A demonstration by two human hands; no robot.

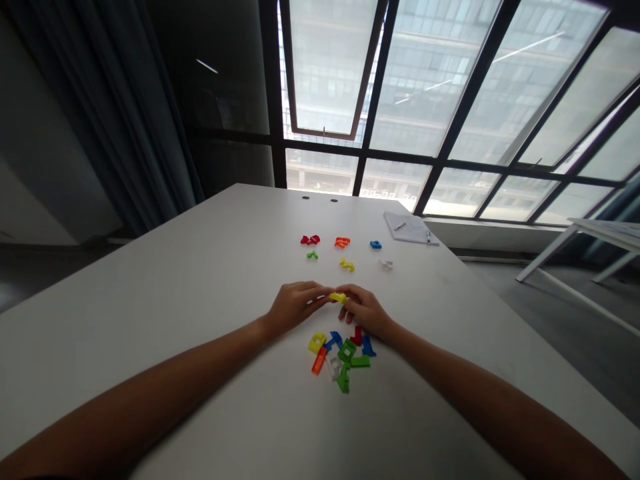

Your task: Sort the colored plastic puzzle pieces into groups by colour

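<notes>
A small yellow plastic piece (338, 297) is pinched between the fingertips of both hands, just above the white table (200, 287). My left hand (297, 305) grips its left end, fingers closed. On the other end, my right hand (364, 309) has its fingers curled around it. Close below the hands lies a loose pile of plastic pieces: a yellow piece (317, 343), an orange bar (319, 361), a white piece (334, 365), a red piece (357, 335), and several green (360, 361) and blue pieces (369, 345).
Beyond my hands are small colour groups: red (310, 239), orange (343, 242), blue (375, 245), light green (313, 255), yellow (347, 265) and white (385, 265). Papers (413, 228) with pens lie at the far right. Another table (610, 230) stands at right.
</notes>
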